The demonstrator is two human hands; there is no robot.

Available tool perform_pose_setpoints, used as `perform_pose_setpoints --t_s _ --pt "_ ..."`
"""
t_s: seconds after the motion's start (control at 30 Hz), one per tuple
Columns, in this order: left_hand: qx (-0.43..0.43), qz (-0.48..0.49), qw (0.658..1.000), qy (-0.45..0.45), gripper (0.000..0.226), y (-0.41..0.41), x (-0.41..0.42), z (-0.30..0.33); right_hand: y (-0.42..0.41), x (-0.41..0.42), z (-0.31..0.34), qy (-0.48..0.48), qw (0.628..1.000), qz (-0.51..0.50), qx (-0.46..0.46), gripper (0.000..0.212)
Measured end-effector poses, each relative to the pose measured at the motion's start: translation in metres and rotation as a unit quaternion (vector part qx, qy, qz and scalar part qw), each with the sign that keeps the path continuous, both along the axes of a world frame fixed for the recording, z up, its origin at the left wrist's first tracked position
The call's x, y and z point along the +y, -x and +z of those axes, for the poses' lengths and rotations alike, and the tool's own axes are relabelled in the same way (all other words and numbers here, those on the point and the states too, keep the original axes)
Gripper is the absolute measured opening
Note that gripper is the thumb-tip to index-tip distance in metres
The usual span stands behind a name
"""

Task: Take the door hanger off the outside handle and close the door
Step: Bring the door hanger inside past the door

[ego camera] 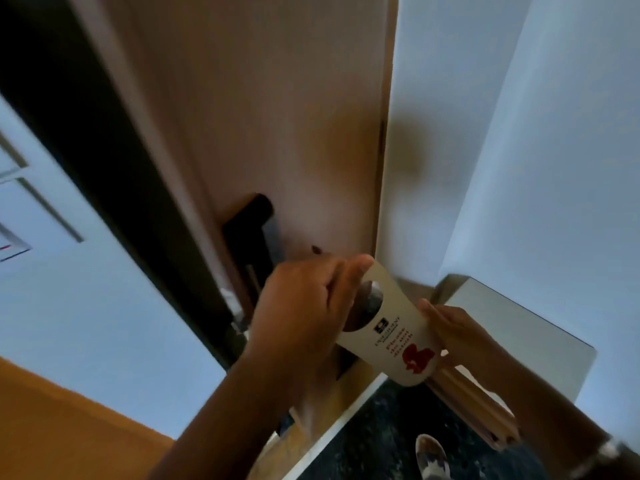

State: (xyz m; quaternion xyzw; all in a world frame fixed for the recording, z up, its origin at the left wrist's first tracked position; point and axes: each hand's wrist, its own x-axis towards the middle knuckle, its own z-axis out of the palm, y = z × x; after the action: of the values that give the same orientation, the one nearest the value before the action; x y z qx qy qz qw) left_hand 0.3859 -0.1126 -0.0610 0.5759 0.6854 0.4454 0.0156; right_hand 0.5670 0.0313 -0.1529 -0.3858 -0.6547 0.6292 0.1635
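A cream door hanger point(394, 327) with red print and a round hole is held in front of the wooden door point(277, 116). My left hand point(301, 306) grips its hole end, the thumb over the top edge. My right hand point(450, 327) holds its right edge with the fingertips. Through the hole shows a dark blurred shape that may be the door handle; I cannot tell if the hanger still hangs on it. A dark lock plate point(252, 230) sits on the door above my left hand. The view is blurred.
The door's dark edge point(114, 161) and a pale wall point(86, 306) lie to the left. A pale wall point(536, 133) stands at the right, with a white ledge point(519, 323) below it. Dark speckled floor point(381, 438) and a shoe point(433, 455) are at the bottom.
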Motion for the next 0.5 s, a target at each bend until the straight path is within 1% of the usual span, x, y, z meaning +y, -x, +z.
perform_pose_setpoints --t_s 0.07,0.1,0.17,0.23,0.27,0.33,0.4,0.5 --pt "-0.005 0.009 0.999 0.036 0.049 -0.004 0.042 -0.026 -0.008 0.031 -0.018 0.051 0.998 -0.032 -0.026 0.052" --pt "-0.01 0.01 0.998 0.058 0.05 -0.007 0.072 -0.042 -0.015 0.052 -0.029 0.08 0.994 -0.054 -0.048 0.052" --pt "-0.034 0.025 0.994 0.098 0.053 -0.008 0.127 -0.074 -0.026 0.09 -0.053 0.129 0.983 -0.091 -0.098 0.06" --pt "-0.05 0.049 0.99 0.124 0.052 -0.008 0.174 -0.107 -0.035 0.121 -0.075 0.146 0.973 -0.128 -0.129 0.064" --pt "-0.052 0.058 0.988 0.134 0.047 -0.013 0.21 -0.129 -0.046 0.147 -0.09 0.152 0.968 -0.152 -0.132 0.064" --pt "-0.037 0.094 0.983 0.154 0.033 -0.017 0.26 -0.165 -0.057 0.182 -0.114 0.154 0.962 -0.189 -0.126 0.058" --pt "-0.051 0.119 0.973 0.192 0.024 -0.023 0.313 -0.206 -0.069 0.224 -0.147 0.166 0.949 -0.23 -0.135 0.048" --pt "-0.064 0.11 0.957 0.262 0.024 -0.031 0.375 -0.269 -0.086 0.274 -0.205 0.189 0.923 -0.29 -0.17 0.033"
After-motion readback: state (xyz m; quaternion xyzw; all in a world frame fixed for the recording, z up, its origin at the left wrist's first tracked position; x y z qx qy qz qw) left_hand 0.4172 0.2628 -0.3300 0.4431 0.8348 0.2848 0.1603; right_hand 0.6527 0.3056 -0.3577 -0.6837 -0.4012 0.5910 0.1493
